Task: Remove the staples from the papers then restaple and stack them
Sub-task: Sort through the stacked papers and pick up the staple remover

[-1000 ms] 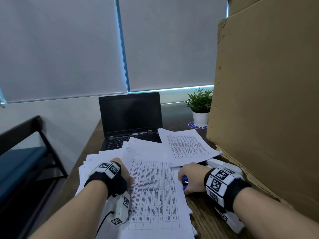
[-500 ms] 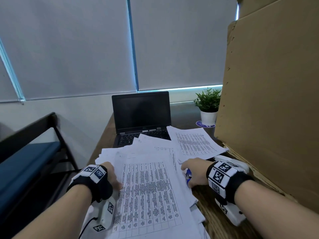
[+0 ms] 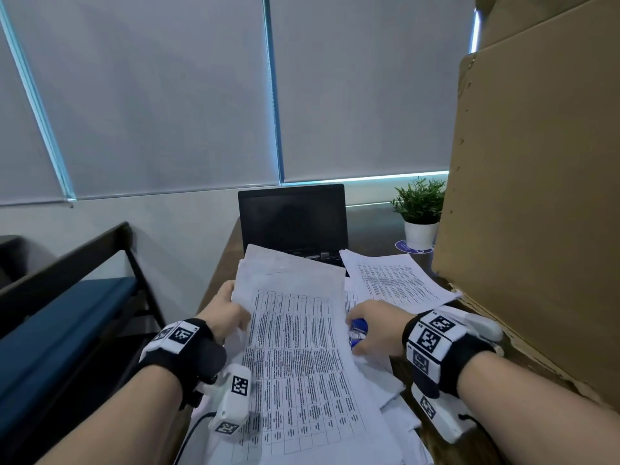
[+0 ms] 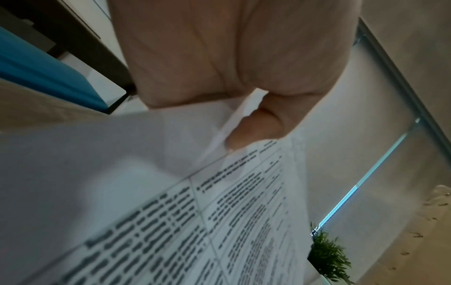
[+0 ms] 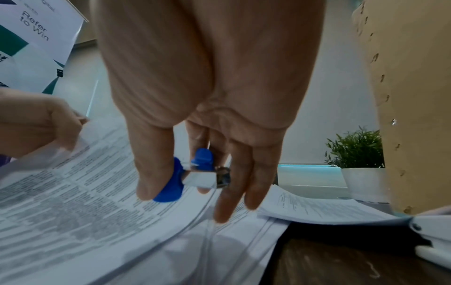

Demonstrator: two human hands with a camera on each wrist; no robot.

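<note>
While your right hand (image 5: pixel 207 119) pinches the blue staple remover (image 5: pixel 185 177) between thumb and fingers, low at centre right of the head view, the step in hand appears to be staple removal: a set of papers is being brought to the tool. The remover's metal jaws stand just above the sheets, touching none that can be seen; your two outer fingers (image 5: pixel 227 200) hang straighter and reach down to the paper. Your left hand (image 3: pixel 224 313), at centre left of the head view, is closed on the left edge of the printed set of papers (image 3: pixel 302 347), thumb on top and fingers beneath, as the left wrist view shows; the far end of the set lifts off the pile. No staple can be made out in any view, so its corner cannot be named.

Judged from this, your next move calls for finding the stapled corner, holding it flat, and sliding the jaws under the staple's crown.

Outward from the hands, loose sheets (image 3: pixel 396 280) spread over the wooden counter (image 3: pixel 476 441). Beyond them, at frame centre, stands an open laptop (image 3: pixel 292 219); to its right a potted plant (image 3: pixel 419 209); a cardboard panel (image 3: pixel 536 196) fills the right edge.
</note>
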